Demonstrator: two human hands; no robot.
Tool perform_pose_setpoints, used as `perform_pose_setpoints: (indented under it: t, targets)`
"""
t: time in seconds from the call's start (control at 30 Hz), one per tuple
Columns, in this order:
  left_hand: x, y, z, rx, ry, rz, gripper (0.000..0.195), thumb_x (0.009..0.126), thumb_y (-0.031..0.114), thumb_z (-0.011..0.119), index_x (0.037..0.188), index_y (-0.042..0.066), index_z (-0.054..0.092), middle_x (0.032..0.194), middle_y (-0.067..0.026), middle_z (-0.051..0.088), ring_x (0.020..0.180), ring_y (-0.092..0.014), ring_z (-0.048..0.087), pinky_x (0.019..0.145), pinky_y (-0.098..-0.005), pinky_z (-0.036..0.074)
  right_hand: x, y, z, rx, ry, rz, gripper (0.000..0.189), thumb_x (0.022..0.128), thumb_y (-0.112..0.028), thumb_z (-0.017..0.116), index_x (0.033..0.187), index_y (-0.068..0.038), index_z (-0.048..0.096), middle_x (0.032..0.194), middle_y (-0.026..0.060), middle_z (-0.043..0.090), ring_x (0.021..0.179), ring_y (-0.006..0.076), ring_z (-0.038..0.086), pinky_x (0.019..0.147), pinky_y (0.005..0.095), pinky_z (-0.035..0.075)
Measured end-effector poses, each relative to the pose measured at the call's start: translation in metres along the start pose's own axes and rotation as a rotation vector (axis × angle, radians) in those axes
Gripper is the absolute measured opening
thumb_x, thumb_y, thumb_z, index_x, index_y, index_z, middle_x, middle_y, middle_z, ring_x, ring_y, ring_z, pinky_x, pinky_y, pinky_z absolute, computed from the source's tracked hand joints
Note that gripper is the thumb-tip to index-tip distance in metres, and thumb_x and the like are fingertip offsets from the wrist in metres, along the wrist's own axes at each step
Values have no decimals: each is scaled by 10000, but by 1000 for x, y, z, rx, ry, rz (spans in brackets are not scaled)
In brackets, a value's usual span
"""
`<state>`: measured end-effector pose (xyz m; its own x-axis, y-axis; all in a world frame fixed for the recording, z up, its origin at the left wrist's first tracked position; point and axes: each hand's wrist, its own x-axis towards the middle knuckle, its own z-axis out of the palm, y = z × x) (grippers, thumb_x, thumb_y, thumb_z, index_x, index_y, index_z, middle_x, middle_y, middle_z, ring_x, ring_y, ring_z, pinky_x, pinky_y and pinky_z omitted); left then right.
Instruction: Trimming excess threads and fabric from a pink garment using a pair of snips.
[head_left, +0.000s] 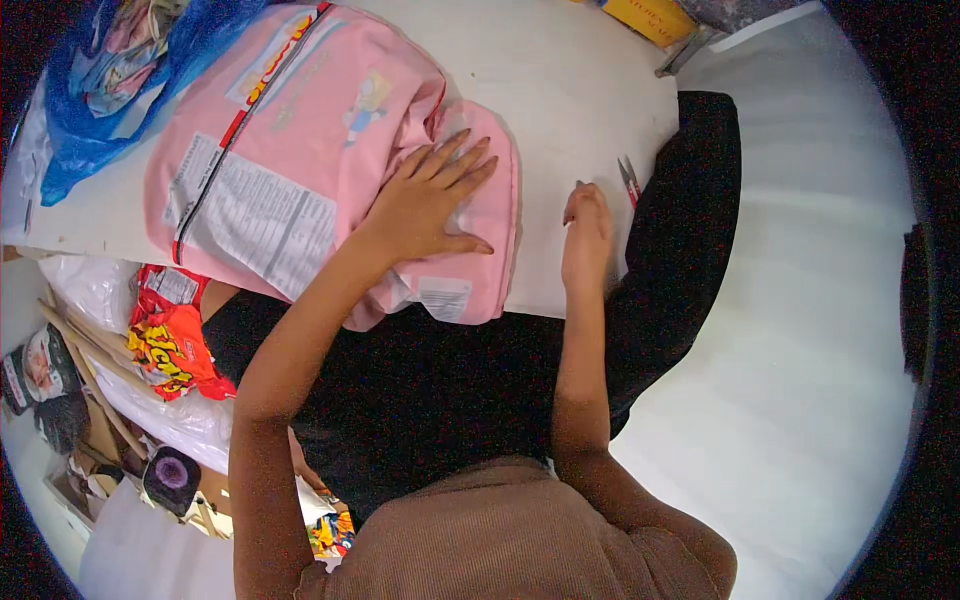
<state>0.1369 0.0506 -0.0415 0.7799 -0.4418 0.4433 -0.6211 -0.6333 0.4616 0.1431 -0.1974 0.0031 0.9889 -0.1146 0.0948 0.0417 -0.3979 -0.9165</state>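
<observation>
My left hand lies flat with fingers spread on a pink printed fabric piece, near its rounded right end. This piece looks like a soft bag or cover; a black and red strip runs across it, and white panels bear writing. To the right, above the white work surface, is my right hand. Its fingers are curled and slightly blurred; a small dark tip shows at them, and I cannot tell whether something is held. Just beyond that hand, small red-handled scissors rest beside my black-clad leg.
A blue plastic bag with crumpled printed material is at the upper left. At the top right stands a yellow box near a metal bracket. Below left are a red and yellow packet, white plastic bags and wooden sticks.
</observation>
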Motion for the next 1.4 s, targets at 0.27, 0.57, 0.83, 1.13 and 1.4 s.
perform_pose_setpoints:
  t: [0.27,0.57,0.83,1.13,1.4]
  targets:
    - [18,10,19,95,11,-140,626,924,490,575,1437,142,490,1545,-61,401,1420,-277,354,1125,-488,312,-54,-8,53,-720,145,-435,224,952,-156,541,1104,0,594,1173,154,608,1111,282,540,1001,405,349]
    - [24,-3,23,223,159,-45,547,956,484,524,1441,234,500,1540,-49,412,1401,-261,387,1037,-464,390,-34,12,26,-799,133,-679,483,919,-114,590,1381,-20,488,1470,230,416,1363,445,370,1124,542,270]
    - [21,1,17,225,107,-50,623,910,572,552,1456,280,485,1569,-71,364,1426,-305,348,1041,-492,386,39,49,-26,-946,479,-244,481,938,-139,594,1384,-5,476,1449,239,433,1355,393,389,1088,547,319]
    - [16,7,13,208,129,-19,604,881,551,604,1422,297,518,1561,-98,364,1419,-344,352,1076,-533,356,41,46,-30,-872,570,-240,474,872,-196,664,1309,-54,549,1324,165,527,1214,377,462,1038,535,341]
    - [12,11,17,38,177,39,333,868,380,674,1123,169,632,1387,-45,549,1340,-279,454,1101,-455,346,22,20,-27,-969,133,21,339,774,-162,677,1109,-146,629,1179,84,596,1143,347,489,1034,470,328]
